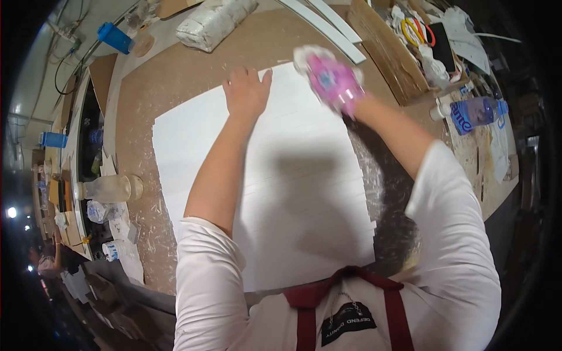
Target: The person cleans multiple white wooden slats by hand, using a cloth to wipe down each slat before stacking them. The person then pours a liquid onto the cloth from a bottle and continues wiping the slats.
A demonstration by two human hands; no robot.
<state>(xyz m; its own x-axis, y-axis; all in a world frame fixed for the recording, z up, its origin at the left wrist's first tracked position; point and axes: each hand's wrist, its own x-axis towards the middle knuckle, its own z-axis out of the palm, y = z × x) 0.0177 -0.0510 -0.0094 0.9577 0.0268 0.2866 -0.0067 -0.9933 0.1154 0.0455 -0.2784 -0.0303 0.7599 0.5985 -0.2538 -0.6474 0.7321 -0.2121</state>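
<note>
A wide layer of overlapping white sheets (304,205), stepped along its sides, lies on the brown board in front of me. My left hand (247,92) rests flat on the sheets near their far edge, fingers spread, holding nothing. At the far right corner is my right hand (350,104), mostly covered by a shiny pink wrapping with a blue patch. It grips a soft white-and-pink pad (321,73), pressed at the sheets' far edge. Motion blurs the pad, and my right fingers are hidden.
A white-smeared wrapped block (213,23) and white strips (331,32) lie at the back. On the right stand a cardboard box (389,55) with scissors (415,32) and a bottle (475,113). Leftward are a jar (111,189) and a blue cup (114,38).
</note>
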